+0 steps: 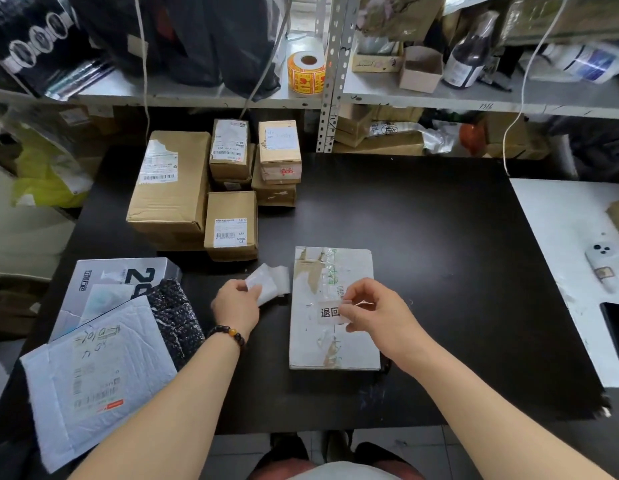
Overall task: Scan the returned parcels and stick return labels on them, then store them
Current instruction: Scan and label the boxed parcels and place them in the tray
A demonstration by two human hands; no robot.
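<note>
A flat white parcel [332, 337] with torn tape lies on the black table [422, 237] in front of me. My right hand [374, 313] pinches a white return label [330, 312] printed with black characters, held against the parcel's top face. My left hand [237, 304], with a bead bracelet at the wrist, holds a stack of white label sheets [268, 282] just left of the parcel.
Several brown cardboard parcels [173, 188] with shipping labels stand at the table's back left. A white padded mailer [96, 375], a grey box [114, 282] and a dark bag lie at the left. An orange sticker roll [306, 72] sits on the shelf. Two phones [604, 261] lie on the white table at the right.
</note>
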